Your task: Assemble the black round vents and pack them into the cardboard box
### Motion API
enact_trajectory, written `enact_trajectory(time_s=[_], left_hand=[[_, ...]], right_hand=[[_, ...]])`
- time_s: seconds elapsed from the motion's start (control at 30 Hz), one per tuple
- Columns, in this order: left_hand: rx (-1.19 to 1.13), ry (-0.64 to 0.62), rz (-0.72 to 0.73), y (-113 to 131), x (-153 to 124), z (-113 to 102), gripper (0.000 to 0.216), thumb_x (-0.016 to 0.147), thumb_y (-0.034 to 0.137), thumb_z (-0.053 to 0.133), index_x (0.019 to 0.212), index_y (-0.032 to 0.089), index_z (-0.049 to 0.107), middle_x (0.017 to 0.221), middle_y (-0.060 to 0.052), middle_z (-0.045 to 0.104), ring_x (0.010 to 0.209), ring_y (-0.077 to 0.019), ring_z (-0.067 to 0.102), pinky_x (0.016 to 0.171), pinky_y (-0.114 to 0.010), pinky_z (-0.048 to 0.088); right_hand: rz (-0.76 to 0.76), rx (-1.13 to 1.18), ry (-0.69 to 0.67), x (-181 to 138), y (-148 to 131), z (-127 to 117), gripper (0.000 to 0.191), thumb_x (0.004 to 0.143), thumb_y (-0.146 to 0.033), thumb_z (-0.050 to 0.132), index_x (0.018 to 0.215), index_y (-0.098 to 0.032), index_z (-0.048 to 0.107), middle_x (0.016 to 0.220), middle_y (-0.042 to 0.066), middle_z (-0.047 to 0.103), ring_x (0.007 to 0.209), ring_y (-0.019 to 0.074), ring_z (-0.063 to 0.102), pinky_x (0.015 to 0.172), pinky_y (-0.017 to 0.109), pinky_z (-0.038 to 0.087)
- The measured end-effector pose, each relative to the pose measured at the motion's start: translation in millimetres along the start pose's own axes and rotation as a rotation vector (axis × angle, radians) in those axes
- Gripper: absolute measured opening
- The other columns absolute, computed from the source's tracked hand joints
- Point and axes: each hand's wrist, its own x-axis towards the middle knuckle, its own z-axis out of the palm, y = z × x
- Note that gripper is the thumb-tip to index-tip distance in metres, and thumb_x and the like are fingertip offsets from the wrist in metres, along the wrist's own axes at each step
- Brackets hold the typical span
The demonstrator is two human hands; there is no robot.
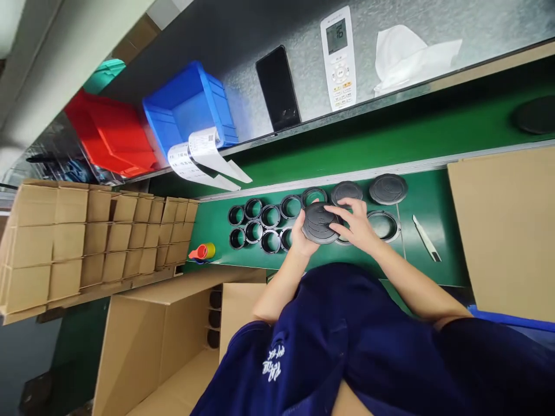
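My left hand [300, 236] and my right hand [356, 222] together grip a round black plastic cap [319, 222] above the green work surface [416, 196]. The left fingers curl behind the cap's left edge; the right fingers spread over its right side. Several black rings [262, 222] lie in two rows just left of my hands. Two more black caps [388, 188] rest beyond my right hand, and a larger ring [384, 225] lies to its right.
A small knife [426, 238] lies right of the rings. A cardboard sheet [505, 231] covers the right side. Folded cartons [99, 231] stack at left, an open box [173, 341] below. Blue bin [191, 107], red bin [113, 136], phone [278, 88], remote [339, 58] sit on the shelf.
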Motion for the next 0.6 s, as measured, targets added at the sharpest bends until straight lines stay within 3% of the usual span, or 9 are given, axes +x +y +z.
enact_trajectory(time_s=[0.07,0.13,0.4,0.6], left_hand=[[-0.007,-0.036,-0.031,0,-11,-4,0.054,0.107,0.053,0.041,0.144,0.020,0.064,0.137,-0.012,0.072,0.134,-0.0291,0.064,0.115,-0.048,0.050],[-0.013,-0.066,-0.033,-2,-19,-9,0.057,0.108,0.055,0.037,0.144,0.021,0.063,0.137,-0.012,0.072,0.136,-0.0293,0.063,0.116,-0.049,0.049],[0.072,-0.138,-0.116,-5,-40,-32,0.061,0.106,0.060,0.042,0.150,0.021,0.059,0.126,-0.015,0.076,0.120,-0.0353,0.072,0.112,-0.063,0.048],[0.056,-0.199,-0.170,-8,-42,-35,0.070,0.104,0.068,0.038,0.152,0.020,0.056,0.124,-0.018,0.075,0.119,-0.0358,0.072,0.107,-0.063,0.051]], right_hand=[[-0.124,-0.108,-0.069,2,-4,-5,0.047,0.103,-0.060,0.051,0.131,-0.033,0.076,0.143,0.012,0.052,0.139,0.0369,0.041,0.123,0.063,0.032],[-0.147,-0.141,-0.119,1,-7,-4,0.049,0.107,-0.058,0.042,0.132,-0.034,0.077,0.145,0.011,0.050,0.140,0.0356,0.038,0.123,0.062,0.031],[0.000,-0.031,-0.181,-15,-19,16,0.076,0.106,-0.072,0.023,0.109,-0.026,0.084,0.142,0.012,0.058,0.139,0.0329,0.043,0.124,0.058,0.031],[0.156,0.155,-0.038,-26,-29,2,0.080,0.106,-0.074,0.021,0.106,-0.024,0.083,0.136,0.010,0.066,0.136,0.0276,0.054,0.123,0.050,0.038]])
